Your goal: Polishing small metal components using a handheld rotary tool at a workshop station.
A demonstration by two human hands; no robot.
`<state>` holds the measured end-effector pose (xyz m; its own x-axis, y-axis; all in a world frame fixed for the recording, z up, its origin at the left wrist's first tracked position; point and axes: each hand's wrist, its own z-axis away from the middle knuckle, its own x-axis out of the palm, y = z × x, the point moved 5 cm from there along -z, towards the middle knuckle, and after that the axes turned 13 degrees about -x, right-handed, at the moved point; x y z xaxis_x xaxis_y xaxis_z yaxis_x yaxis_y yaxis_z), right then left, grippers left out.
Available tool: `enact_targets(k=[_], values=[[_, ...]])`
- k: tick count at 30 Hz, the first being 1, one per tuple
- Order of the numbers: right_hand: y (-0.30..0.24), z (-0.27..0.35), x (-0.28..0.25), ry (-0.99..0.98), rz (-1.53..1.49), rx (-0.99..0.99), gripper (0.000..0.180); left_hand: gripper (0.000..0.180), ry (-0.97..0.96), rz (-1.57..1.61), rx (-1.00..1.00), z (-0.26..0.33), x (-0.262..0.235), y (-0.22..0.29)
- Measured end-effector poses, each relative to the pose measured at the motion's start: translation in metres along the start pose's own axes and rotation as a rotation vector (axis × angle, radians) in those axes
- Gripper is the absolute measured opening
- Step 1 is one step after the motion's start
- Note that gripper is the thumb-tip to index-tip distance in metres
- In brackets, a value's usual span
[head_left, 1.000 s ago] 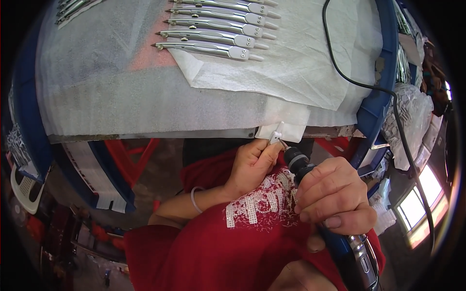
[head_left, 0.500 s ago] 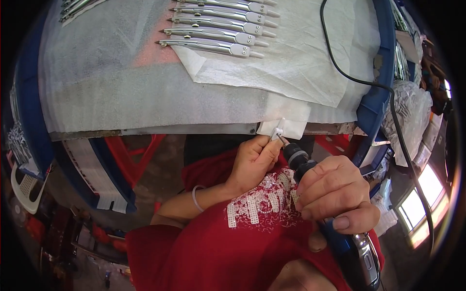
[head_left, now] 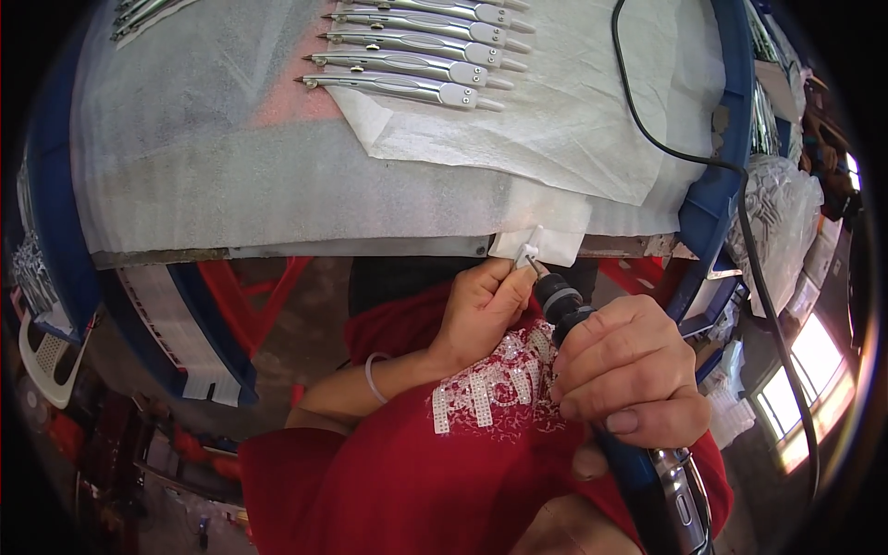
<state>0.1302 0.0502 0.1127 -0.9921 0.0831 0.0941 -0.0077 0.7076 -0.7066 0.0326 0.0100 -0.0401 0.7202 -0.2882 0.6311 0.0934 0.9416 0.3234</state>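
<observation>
At the table's front edge my left hand [head_left: 483,310] is closed in a pinch on a drawing compass [head_left: 528,254]. Only its pale head and thin handle stub stick out past the fingertips; the legs are hidden by the hand. My right hand [head_left: 634,375] wraps around a dark blue and black electric screwdriver [head_left: 638,481], held at a slant. The screwdriver's bit points up and left and meets the compass head, beside my left thumb. Under the compass head lies a small white pad [head_left: 560,248] on the table edge.
Several silver compasses [head_left: 398,88] lie in a row on white sheeting [head_left: 518,148] farther back. A black cable [head_left: 638,116] runs over the table's right side and down. Blue bins [head_left: 731,102] flank the table. A red stool [head_left: 264,296] stands beneath; a bag of parts [head_left: 782,199] is at right.
My right hand and the screwdriver have shifted slightly left and up. My left hand keeps its place and its pinch on the compass. The cable's hanging part has swung a little left.
</observation>
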Motion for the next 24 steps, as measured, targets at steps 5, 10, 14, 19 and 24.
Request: enact_targets(k=[5,10,14,19,24], values=[[-0.006,0.002,-0.006,0.002,-0.037,-0.004,0.023,0.022,-0.018,-0.006,-0.019,0.003,0.001,0.008],[-0.011,0.003,-0.011,-0.142,0.054,0.011,0.043,0.019,0.015,-0.004,-0.058,0.003,0.002,0.010],[-0.007,0.005,-0.012,-0.156,0.052,0.033,0.044,0.019,0.010,-0.004,-0.045,0.002,0.000,0.009],[-0.006,0.004,-0.013,-0.160,0.042,0.035,0.044,0.019,0.006,0.014,-0.058,0.003,0.001,0.010],[-0.007,0.003,-0.013,-0.153,0.036,0.054,0.042,0.019,0.011,0.007,-0.072,0.003,0.002,0.009]])
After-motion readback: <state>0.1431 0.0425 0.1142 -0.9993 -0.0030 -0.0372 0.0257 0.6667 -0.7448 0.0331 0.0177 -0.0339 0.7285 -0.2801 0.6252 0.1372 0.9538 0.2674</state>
